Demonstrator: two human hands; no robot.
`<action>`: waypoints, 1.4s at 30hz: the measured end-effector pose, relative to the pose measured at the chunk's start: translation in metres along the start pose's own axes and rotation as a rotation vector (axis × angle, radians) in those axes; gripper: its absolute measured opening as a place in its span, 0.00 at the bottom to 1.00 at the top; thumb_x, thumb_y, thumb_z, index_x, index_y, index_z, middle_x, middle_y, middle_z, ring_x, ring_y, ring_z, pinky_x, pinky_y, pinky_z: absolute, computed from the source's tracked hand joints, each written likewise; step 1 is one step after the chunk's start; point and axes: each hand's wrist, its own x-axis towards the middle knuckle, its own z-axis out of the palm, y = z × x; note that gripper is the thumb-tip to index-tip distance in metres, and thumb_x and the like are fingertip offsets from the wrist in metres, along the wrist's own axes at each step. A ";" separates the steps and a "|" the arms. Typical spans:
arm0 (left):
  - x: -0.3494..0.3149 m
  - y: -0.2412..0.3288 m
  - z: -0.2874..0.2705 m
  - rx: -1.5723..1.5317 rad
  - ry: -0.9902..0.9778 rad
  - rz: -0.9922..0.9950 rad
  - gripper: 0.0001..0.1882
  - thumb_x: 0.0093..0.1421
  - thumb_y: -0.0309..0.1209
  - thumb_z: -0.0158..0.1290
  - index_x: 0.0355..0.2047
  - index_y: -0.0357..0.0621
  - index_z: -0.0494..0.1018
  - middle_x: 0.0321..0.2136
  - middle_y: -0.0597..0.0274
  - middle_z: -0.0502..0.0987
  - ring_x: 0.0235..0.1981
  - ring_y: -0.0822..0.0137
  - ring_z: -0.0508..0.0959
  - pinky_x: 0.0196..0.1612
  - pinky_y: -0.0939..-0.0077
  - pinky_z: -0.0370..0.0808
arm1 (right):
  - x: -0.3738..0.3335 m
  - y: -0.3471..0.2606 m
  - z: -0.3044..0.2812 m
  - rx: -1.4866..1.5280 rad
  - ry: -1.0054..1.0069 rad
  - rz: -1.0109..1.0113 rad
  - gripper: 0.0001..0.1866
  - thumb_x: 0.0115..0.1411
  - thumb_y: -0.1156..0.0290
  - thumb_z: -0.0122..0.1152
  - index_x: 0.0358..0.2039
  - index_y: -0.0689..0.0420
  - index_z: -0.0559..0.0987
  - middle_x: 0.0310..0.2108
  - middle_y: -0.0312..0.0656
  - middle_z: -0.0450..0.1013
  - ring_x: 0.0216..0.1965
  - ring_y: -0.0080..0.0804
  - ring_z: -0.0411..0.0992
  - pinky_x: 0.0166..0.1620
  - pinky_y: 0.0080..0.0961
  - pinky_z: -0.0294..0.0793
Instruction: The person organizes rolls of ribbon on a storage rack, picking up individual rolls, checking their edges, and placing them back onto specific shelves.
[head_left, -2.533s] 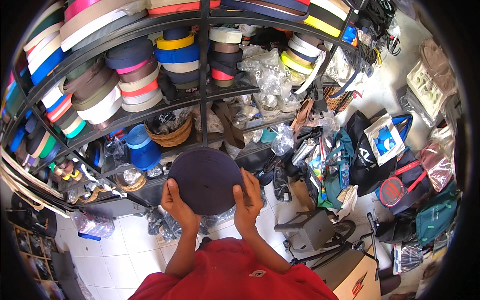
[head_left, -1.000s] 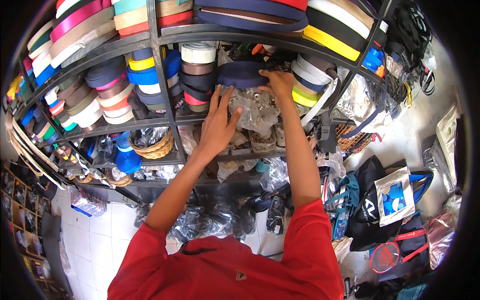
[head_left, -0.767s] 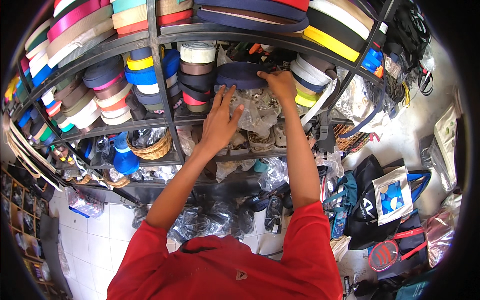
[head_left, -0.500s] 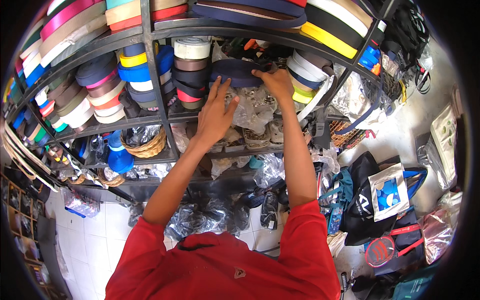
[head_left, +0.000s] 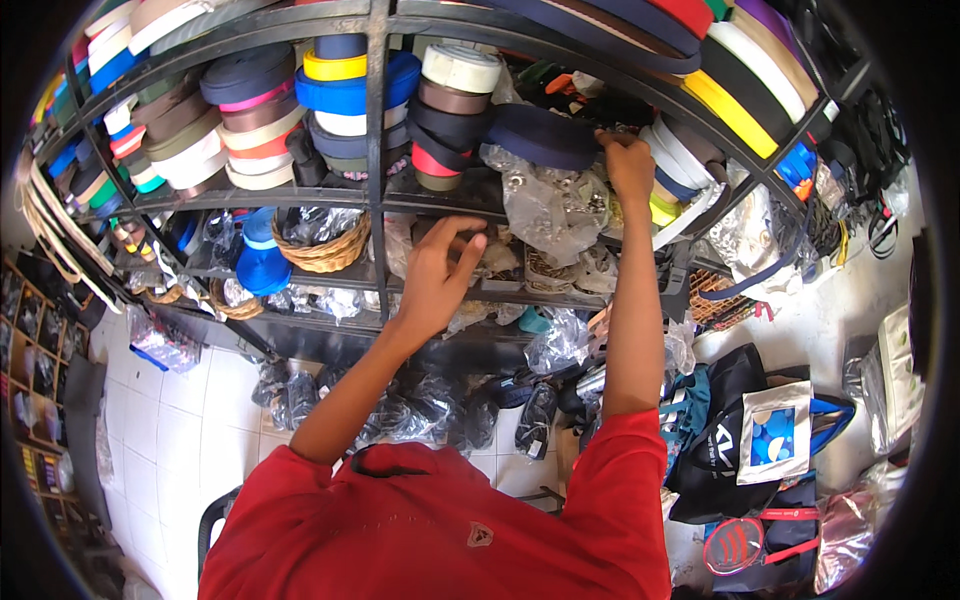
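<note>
A wide navy roll of webbing (head_left: 545, 136) lies on top of clear plastic bags of metal fittings (head_left: 555, 205) in the middle shelf bay. My right hand (head_left: 628, 170) grips the roll's right edge, its fingers bent over the rim. Lower and to the left, my left hand (head_left: 440, 272) hangs in front of the shelf edge with thumb and fingers apart, holding nothing. It is close to the bagged items on the lower shelf. Just left of the navy roll rises a stack of webbing rolls, with a white roll (head_left: 461, 70) on top.
Black shelf uprights (head_left: 377, 150) and boards frame the bays. More webbing rolls fill the left bays, and a wicker basket (head_left: 322, 240) sits below them. Grey and white rolls (head_left: 690, 165) stand right of my right hand. Bags and a red racket (head_left: 735, 545) lie on the right-hand floor.
My left hand has come off the navy roll and dropped toward the lower shelf. My right hand stays at the roll's right edge. The view has shifted left.
</note>
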 end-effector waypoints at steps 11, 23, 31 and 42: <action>-0.064 -0.053 -0.023 -0.175 0.112 -0.243 0.14 0.69 0.38 0.51 0.45 0.40 0.76 0.36 0.62 0.81 0.31 0.75 0.78 0.30 0.80 0.76 | 0.036 0.035 0.016 0.055 -0.204 -0.200 0.19 0.56 0.55 0.63 0.42 0.52 0.85 0.42 0.50 0.80 0.47 0.52 0.76 0.52 0.38 0.72; -0.095 -0.075 -0.022 -0.116 0.206 -0.307 0.12 0.68 0.34 0.52 0.42 0.38 0.76 0.31 0.58 0.82 0.27 0.71 0.79 0.29 0.76 0.76 | 0.022 0.040 0.021 0.098 -0.103 -0.124 0.22 0.53 0.53 0.66 0.34 0.62 0.85 0.31 0.53 0.80 0.37 0.47 0.78 0.45 0.38 0.71; -0.119 -0.114 -0.076 -0.057 0.285 -0.385 0.13 0.68 0.34 0.49 0.42 0.36 0.76 0.35 0.60 0.82 0.30 0.73 0.79 0.29 0.76 0.78 | 0.023 0.035 0.019 0.239 -0.135 -0.078 0.26 0.59 0.50 0.63 0.38 0.65 0.85 0.30 0.44 0.80 0.33 0.31 0.74 0.42 0.29 0.70; -0.067 -0.235 -0.267 0.584 0.425 -0.335 0.27 0.55 0.37 0.62 0.51 0.33 0.72 0.43 0.45 0.78 0.46 0.53 0.79 0.47 0.60 0.77 | -0.121 0.026 -0.042 0.437 0.362 -0.204 0.16 0.65 0.68 0.58 0.46 0.67 0.82 0.41 0.44 0.80 0.43 0.30 0.76 0.52 0.26 0.70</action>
